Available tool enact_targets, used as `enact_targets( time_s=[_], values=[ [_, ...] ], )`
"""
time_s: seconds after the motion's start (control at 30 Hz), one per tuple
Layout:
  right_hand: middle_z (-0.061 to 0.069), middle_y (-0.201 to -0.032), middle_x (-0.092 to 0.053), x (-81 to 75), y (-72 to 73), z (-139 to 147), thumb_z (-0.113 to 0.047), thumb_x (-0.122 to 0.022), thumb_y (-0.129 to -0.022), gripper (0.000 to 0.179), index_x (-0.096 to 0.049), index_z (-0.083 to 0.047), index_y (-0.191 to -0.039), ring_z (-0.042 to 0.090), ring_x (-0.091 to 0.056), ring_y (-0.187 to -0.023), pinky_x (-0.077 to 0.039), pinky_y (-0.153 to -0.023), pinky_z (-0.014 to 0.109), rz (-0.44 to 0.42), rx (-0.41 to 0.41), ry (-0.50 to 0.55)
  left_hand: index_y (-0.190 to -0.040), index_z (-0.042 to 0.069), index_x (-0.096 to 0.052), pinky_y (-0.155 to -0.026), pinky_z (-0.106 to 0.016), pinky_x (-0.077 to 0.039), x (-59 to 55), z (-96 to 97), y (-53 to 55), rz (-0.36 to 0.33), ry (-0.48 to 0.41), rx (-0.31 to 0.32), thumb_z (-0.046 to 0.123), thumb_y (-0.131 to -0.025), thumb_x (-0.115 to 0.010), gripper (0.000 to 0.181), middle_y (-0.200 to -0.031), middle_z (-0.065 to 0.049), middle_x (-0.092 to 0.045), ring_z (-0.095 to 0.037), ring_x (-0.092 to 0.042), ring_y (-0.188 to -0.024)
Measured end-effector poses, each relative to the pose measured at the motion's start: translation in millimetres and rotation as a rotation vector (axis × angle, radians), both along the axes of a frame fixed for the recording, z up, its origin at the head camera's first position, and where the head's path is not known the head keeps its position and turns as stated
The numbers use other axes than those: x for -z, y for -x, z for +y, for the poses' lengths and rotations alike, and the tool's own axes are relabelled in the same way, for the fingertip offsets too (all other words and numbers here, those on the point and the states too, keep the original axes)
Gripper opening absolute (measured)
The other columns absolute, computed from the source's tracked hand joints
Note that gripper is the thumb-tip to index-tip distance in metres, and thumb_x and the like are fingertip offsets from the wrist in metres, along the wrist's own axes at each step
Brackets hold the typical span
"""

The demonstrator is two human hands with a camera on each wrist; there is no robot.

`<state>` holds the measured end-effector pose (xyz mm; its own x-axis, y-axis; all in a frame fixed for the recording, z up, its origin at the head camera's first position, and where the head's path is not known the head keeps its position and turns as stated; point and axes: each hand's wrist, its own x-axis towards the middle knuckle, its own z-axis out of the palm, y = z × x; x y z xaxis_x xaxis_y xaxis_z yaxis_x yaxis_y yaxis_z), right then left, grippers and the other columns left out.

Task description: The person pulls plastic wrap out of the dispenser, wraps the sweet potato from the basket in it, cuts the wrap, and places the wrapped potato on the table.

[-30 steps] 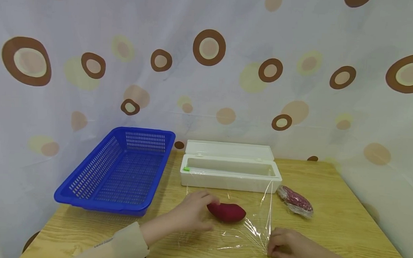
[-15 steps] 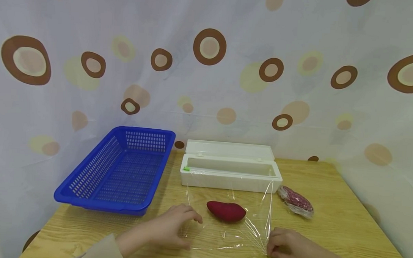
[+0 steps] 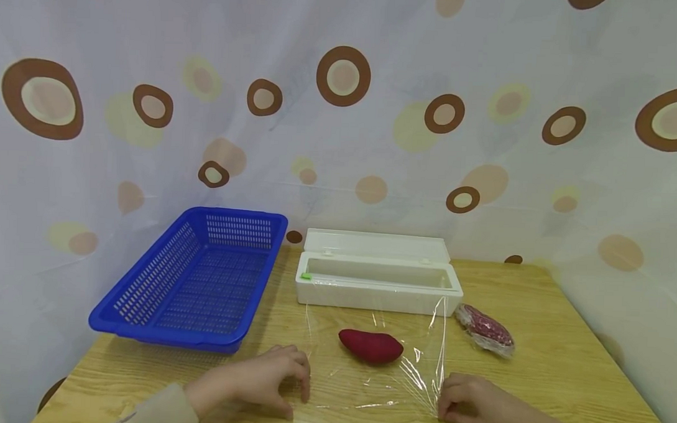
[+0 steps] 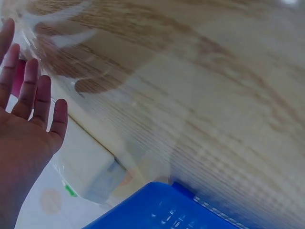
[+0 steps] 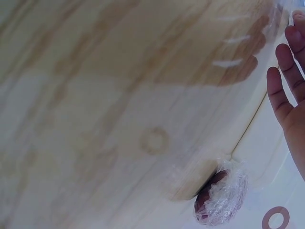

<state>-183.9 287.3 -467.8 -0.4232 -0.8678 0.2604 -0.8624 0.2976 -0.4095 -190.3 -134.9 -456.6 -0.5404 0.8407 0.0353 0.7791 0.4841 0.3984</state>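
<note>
A dark red sweet potato (image 3: 370, 348) lies on a sheet of clear cling film (image 3: 354, 389) in the head view. The film stretches toward me from a white cling film dispenser (image 3: 377, 299) with its lid up. My right hand (image 3: 474, 404) pinches the film's near right corner, where creases gather at the fingertips. At the near left edge of the film, my left hand (image 3: 268, 378) is spread with loosely bent fingers and thumb apart. The left wrist view shows the left hand (image 4: 31, 126) with its fingers extended and the palm visible.
A blue plastic basket (image 3: 166, 336) stands at the left of the wooden table (image 3: 545, 380). Right of the dispenser lies a sweet potato wrapped in film (image 3: 485, 332). A patterned curtain (image 3: 341, 143) hangs behind the table.
My left hand has let go of the sweet potato and moved left and toward me, to the film's near left edge. The right hand stays at the film's corner.
</note>
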Motion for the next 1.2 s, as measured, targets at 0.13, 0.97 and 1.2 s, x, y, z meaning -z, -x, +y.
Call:
enact_targets(
  time_s=[0.13,0.97,1.2],
  values=[
    [-0.018,-0.094,-0.060,0.2,0.0,1,-0.013,-0.065,-0.089,0.018,-0.064,-0.030,-0.095,-0.003,-0.054,-0.086,-0.046,-0.073,0.013,-0.037,0.007,-0.015,-0.083,0.030,-0.068,-0.084,-0.021,-0.035,1.1,2.0,2.2,0.011,0.017,0.015,0.028,-0.069,-0.081,0.020,-0.094,0.019,-0.054,0.003,-0.043,-0.096],
    [-0.015,-0.090,-0.060,-10.8,3.8,1,-0.003,-0.067,-0.085,0.024,-0.064,-0.025,-0.093,-0.002,-0.055,-0.081,-0.048,-0.069,0.018,-0.087,0.034,0.091,-0.085,0.015,-0.065,-0.085,-0.023,-0.041,-6.9,0.8,14.6,-0.090,-0.186,-0.059,0.014,-0.083,-0.068,0.003,-0.088,0.009,-0.061,-0.001,-0.049,-0.090],
    [-0.011,-0.087,-0.062,-12.7,13.0,4,0.004,-0.067,-0.082,0.027,-0.064,-0.020,-0.094,0.000,-0.055,-0.078,-0.050,-0.063,0.020,-0.084,0.079,0.164,-0.089,0.010,-0.061,-0.088,-0.033,-0.043,-8.5,3.2,17.0,-0.151,-0.299,-0.198,0.007,-0.086,-0.064,0.005,-0.092,-0.001,-0.061,-0.008,-0.050,-0.095]
  ],
)
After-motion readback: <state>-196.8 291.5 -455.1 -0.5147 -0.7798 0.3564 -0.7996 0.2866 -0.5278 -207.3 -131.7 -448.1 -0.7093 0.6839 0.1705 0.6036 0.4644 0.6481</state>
